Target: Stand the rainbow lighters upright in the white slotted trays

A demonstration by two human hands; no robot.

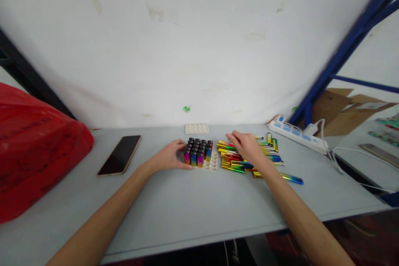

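Note:
Several shiny multicoloured lighters [193,158] with black tops stand upright in rows in a white tray [210,163] with round pockets. Bare pockets show at the tray's right and front right. My left hand [171,156] is at the left side of the lighters, thumb and fingers apart around the block's left edge. To the right lies a loose pile of gold, red, green and blue lighters [232,161]. Above the pile's back part is my right hand [246,145], its fingers bent together; whatever they may hold is too small to make out.
A second white pocketed tray [196,128] lies by the wall. At left are a dark phone [120,155] and a red plastic bag [40,153]. A white power strip [297,135] with cables lies back right, near a blue metal frame [343,50] and cardboard boxes [335,112].

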